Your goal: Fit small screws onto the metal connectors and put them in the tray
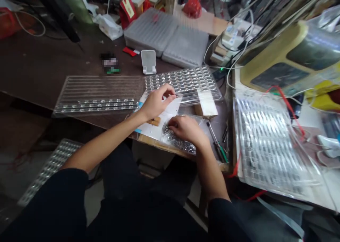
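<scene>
My left hand (157, 101) is over the lower edge of a clear tray (218, 95) filled with rows of shiny metal parts (183, 78). Its thumb and fingertips come together around something too small to make out. Close to my body, my right hand (187, 127) reaches into an open clear plastic bag (166, 137) of small metal pieces (183, 142). Those fingers are curled down among the pieces, and whatever they grip is hidden. White paper (148, 130) with blue edges lies below my left hand. To the left, another grooved tray (103, 86) carries parts in its nearest rows.
A green-handled screwdriver (221, 151) lies right of the bag, near a small white-topped box (207, 103). A white phone stand (148, 61) is behind the trays. Stacked clear trays (265, 142) fill the right side, beside a yellowish machine (278, 57) and loose cables.
</scene>
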### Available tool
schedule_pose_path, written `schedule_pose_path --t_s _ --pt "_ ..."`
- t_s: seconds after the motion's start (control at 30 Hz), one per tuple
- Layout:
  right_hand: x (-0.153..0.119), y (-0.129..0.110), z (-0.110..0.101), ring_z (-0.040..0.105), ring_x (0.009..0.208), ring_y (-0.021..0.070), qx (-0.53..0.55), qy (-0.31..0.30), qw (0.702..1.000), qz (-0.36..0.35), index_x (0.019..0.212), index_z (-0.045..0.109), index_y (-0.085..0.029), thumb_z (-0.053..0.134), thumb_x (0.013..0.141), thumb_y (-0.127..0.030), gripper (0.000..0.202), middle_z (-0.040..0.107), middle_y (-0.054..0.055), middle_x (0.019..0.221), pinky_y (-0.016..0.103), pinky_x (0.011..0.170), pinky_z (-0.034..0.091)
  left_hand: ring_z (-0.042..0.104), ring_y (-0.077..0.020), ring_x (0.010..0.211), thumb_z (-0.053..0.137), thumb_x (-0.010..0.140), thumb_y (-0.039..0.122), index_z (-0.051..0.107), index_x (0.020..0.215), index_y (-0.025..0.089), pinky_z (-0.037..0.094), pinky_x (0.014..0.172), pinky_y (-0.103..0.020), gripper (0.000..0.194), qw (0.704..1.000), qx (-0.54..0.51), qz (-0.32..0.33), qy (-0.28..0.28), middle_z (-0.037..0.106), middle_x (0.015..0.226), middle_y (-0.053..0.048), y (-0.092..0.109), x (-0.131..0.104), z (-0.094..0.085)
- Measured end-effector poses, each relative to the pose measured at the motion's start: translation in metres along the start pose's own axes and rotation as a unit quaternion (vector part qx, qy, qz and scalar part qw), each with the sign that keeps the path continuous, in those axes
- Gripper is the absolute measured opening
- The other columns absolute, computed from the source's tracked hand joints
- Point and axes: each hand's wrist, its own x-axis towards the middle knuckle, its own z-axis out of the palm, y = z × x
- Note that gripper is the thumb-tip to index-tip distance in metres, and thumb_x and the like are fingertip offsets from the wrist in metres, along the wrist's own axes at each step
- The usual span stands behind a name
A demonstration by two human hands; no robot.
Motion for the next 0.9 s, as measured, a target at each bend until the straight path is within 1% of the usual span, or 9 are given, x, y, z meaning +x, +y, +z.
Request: schedule_pose_path --t_s 0.07,0.13,0.2,0.3,0.37,0.47,0.63,0.8,0.9 --pt "0.000 -0.002 0.002 0.072 0.089 0.0233 0.016 -0.002 1.000 0.003 0.104 0.078 -0.020 0.071 0.090 -0.023 0.016 0.080 0.008 0.102 0.029 0.071 0.042 0.065 -0.0149 0.083 0.059 0.096 0.025 0.061 0.102 0.020 0.049 0.071 -0.027 0.008 0.998 -0.014 -0.044 0.039 0.070 0.096 -0.003 -0.009 -0.031 -0.018" --pt "0.001 -0.003 0.003 0.071 0.086 0.0224 0.021 -0.010 1.000 0.010 0.100 0.078 -0.021 0.072 0.088 -0.021 0.013 0.080 0.006 0.098 0.029 0.069 0.040 0.065 -0.0147 0.084 0.056 0.097 0.027 0.061 0.104 0.021 0.050 0.073 -0.028 0.010 0.993 -0.016 -0.089 0.077 0.069 0.099 -0.003 -0.018 -0.057 -0.031" --pt "0.002 -0.002 0.004 0.070 0.082 0.0208 0.026 -0.016 1.000 0.006 0.094 0.077 -0.021 0.069 0.087 -0.016 0.012 0.079 0.005 0.092 0.029 0.068 0.040 0.065 -0.0147 0.082 0.054 0.099 0.031 0.063 0.104 0.021 0.050 0.073 -0.028 0.014 0.987 -0.015 -0.125 0.098 0.070 0.098 -0.004 -0.027 -0.078 -0.039" --pt "0.002 0.003 0.001 0.069 0.078 0.0188 0.055 -0.018 0.998 -0.009 0.090 0.078 -0.021 0.067 0.088 -0.014 0.012 0.079 0.003 0.087 0.029 0.069 0.041 0.065 -0.0154 0.078 0.060 0.097 0.038 0.067 0.101 0.020 0.050 0.070 -0.028 0.020 0.983 -0.021 -0.157 0.097 0.072 0.092 -0.004 -0.035 -0.094 -0.042" --pt "0.002 0.008 -0.002 0.070 0.079 0.0186 0.076 -0.012 0.997 -0.015 0.092 0.079 -0.020 0.066 0.090 -0.017 0.013 0.080 0.003 0.088 0.029 0.072 0.043 0.066 -0.0163 0.078 0.065 0.093 0.040 0.069 0.101 0.019 0.050 0.069 -0.028 0.023 0.980 -0.035 -0.166 0.104 0.073 0.091 -0.005 -0.037 -0.098 -0.042" --pt "0.000 0.013 -0.006 0.071 0.079 0.0180 0.088 -0.006 0.996 -0.017 0.093 0.080 -0.020 0.064 0.093 -0.020 0.016 0.081 0.004 0.090 0.029 0.074 0.045 0.068 -0.0167 0.081 0.070 0.090 0.039 0.068 0.101 0.018 0.051 0.071 -0.027 0.023 0.971 -0.070 -0.180 0.139 0.073 0.092 -0.005 -0.037 -0.099 -0.040" --pt "0.000 0.014 -0.008 0.067 0.071 0.0159 0.121 -0.012 0.992 -0.022 0.085 0.077 -0.019 0.068 0.091 -0.021 0.011 0.078 0.002 0.080 0.027 0.069 0.044 0.068 -0.0159 0.080 0.072 0.088 0.037 0.067 0.098 0.019 0.049 0.068 -0.026 0.022 0.965 -0.102 -0.186 0.157 0.073 0.090 -0.005 -0.036 -0.099 -0.039" --pt "0.008 0.002 0.004 0.069 0.071 0.0168 0.200 0.052 0.978 -0.003 0.090 0.075 -0.019 0.065 0.093 -0.025 0.012 0.078 0.002 0.083 0.028 0.068 0.046 0.069 -0.0160 0.082 0.071 0.089 0.036 0.066 0.100 0.019 0.049 0.068 -0.027 0.020 0.963 -0.117 -0.188 0.155 0.074 0.091 -0.005 -0.035 -0.100 -0.040" --pt "0.018 -0.010 0.018 0.070 0.076 0.0178 0.233 0.107 0.966 -0.034 0.094 0.074 -0.019 0.061 0.097 -0.028 0.015 0.078 0.004 0.086 0.028 0.073 0.049 0.070 -0.0166 0.083 0.072 0.089 0.035 0.066 0.100 0.019 0.050 0.069 -0.026 0.021 0.963 -0.115 -0.187 0.158 0.074 0.093 -0.005 -0.036 -0.101 -0.040"
